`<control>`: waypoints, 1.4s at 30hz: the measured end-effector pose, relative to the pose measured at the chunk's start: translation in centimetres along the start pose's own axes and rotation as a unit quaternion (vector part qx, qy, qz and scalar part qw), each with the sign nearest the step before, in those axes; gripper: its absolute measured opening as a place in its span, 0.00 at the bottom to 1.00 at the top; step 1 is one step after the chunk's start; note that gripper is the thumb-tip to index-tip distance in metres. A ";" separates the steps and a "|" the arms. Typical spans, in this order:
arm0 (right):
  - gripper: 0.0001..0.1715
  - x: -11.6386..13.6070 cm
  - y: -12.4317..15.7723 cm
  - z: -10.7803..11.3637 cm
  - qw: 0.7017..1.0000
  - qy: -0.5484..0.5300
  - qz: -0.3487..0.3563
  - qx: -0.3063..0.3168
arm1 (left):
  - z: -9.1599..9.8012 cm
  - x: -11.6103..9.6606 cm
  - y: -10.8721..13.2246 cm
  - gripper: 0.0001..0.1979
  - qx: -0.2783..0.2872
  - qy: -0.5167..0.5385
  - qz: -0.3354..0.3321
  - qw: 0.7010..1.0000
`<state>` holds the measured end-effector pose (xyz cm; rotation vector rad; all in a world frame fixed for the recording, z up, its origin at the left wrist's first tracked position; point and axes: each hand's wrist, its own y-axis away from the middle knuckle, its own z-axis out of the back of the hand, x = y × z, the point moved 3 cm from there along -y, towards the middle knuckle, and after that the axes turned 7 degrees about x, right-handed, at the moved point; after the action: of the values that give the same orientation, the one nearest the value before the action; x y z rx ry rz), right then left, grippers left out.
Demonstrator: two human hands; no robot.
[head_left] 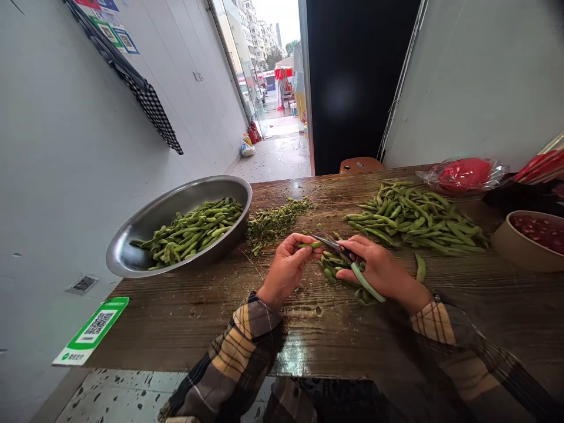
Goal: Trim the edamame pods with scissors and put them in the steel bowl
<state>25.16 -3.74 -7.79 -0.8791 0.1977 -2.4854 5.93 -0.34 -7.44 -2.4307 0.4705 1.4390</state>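
Observation:
My left hand pinches a green soybean pod by one end over the wooden table. My right hand grips green-handled scissors, whose blades reach to the pod's tip. A few pods lie under my hands. A large heap of untrimmed pods lies at the right rear. Trimmed pods fill a steel basin at the left. Cut-off tips are piled beside the basin.
A beige bowl of red items stands at the right edge. A red thing in a clear bag lies at the back right. A brown stool stands behind the table. A white wall is at the left, with a QR sticker.

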 end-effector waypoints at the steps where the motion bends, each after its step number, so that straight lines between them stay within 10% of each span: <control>1: 0.31 0.0 0.0 0.0 1.000 -0.001 -0.001 -0.001 | -0.1 0.0 0.0 0.09 0.001 -0.014 -0.001 1.000; 20: 0.25 0.0 0.3 -0.6 0.997 0.060 0.042 -0.025 | 1.0 0.6 -0.5 0.12 -0.038 0.058 0.042 0.997; 27: 0.25 -0.4 0.0 -0.1 0.996 0.065 0.027 -0.062 | 0.5 0.3 -0.5 0.07 0.008 -0.088 0.040 0.995; 30: 0.24 -0.8 -0.1 0.4 0.994 0.067 0.013 -0.089 | 0.1 0.8 -0.5 0.04 0.062 -0.282 0.061 0.956; 36: 0.25 -0.9 -0.2 0.3 0.996 0.065 -0.001 -0.062 | 0.0 2.1 -0.3 0.08 0.178 -0.614 -0.006 0.769; 42: 0.24 -0.8 -0.2 0.3 0.997 0.053 -0.005 -0.055 | 0.2 1.9 0.0 0.07 0.182 -0.620 -0.041 0.762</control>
<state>25.82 -3.16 -7.96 -0.7944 0.3711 -2.5523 6.63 -0.54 -9.16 -0.7996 0.2400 2.2097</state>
